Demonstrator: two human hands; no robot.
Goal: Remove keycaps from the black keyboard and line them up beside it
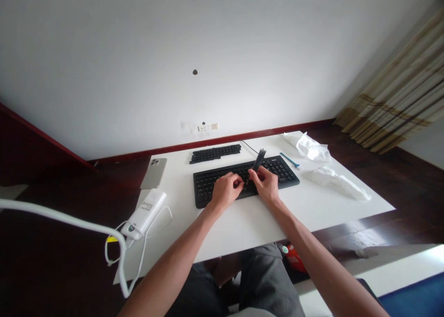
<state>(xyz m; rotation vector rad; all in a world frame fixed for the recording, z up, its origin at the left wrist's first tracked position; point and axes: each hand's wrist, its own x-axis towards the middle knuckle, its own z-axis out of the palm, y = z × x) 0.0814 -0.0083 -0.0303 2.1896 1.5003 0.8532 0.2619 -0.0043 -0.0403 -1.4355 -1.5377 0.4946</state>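
Observation:
A black keyboard (287,176) lies across the middle of the white table, slightly tilted. Over its centre, my right hand (265,180) is closed around a dark, narrow tool (258,160) that points up and away. My left hand (227,186) is just to the left, fingers curled together at the keyboard's middle; what they hold, if anything, is too small to name. Behind the keyboard, rows of loose black keycaps (215,154) are laid out. A thin blue tool (290,160) lies behind the keyboard's right end.
On the table's left are a phone (153,173) and a white device (147,210) with a looping cable; a thick white tube (69,220) arches in front. Crumpled clear plastic bags (310,148) lie at the right. The wall stands behind the table.

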